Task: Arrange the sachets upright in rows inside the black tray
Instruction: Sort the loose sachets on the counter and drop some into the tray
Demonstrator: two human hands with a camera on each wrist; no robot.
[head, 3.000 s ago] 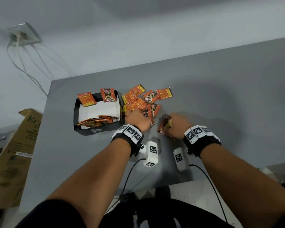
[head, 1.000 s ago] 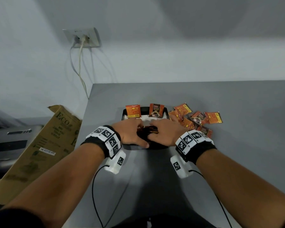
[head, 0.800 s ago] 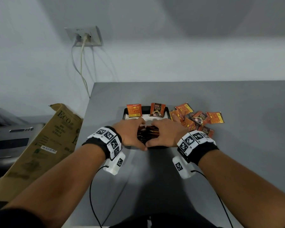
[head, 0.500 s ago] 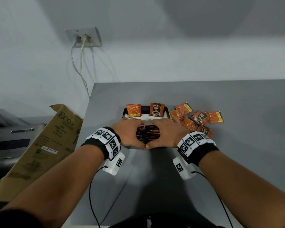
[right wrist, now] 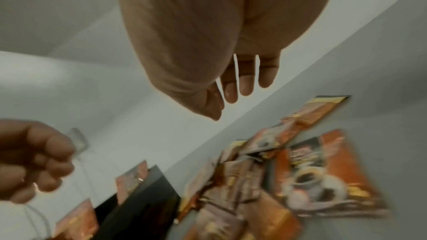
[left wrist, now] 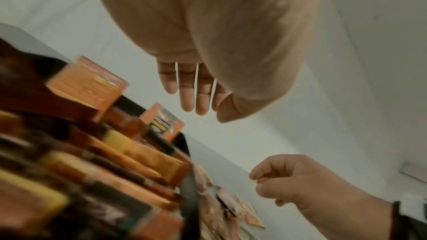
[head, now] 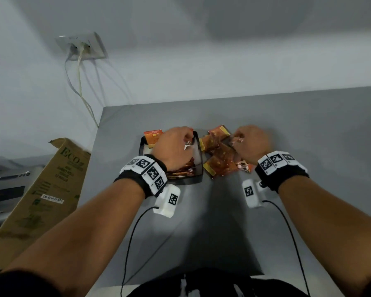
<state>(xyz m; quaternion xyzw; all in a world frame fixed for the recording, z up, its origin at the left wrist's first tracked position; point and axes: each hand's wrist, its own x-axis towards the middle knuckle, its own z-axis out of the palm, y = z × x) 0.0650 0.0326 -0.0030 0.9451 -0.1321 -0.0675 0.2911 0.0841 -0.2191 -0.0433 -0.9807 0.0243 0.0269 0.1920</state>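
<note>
The black tray point(head: 142, 146) stands on the grey table point(head: 319, 136), with orange sachets point(head: 181, 170) packed along its near side and one upright sachet point(head: 153, 136) at its far left. In the left wrist view they stand in rows point(left wrist: 110, 154). My left hand point(head: 186, 137) hovers over the tray's far part, fingers relaxed point(left wrist: 187, 98) and holding nothing. To the right of the tray lies a loose pile of sachets point(head: 220, 161), also in the right wrist view point(right wrist: 307, 174). My right hand point(head: 237, 137) hangs just above it, fingers loose point(right wrist: 245, 83) and empty.
A cardboard box point(head: 45, 189) leans off the table's left edge, with a grey machine point(head: 7, 181) behind it. A wall socket point(head: 81, 48) with hanging cables is at the back left. Bare table stretches to the right and in front.
Both hands were pressed together on the sachets at the tray's near side. My left hand has moved to the tray's far part and my right hand has swung right over the loose pile.
</note>
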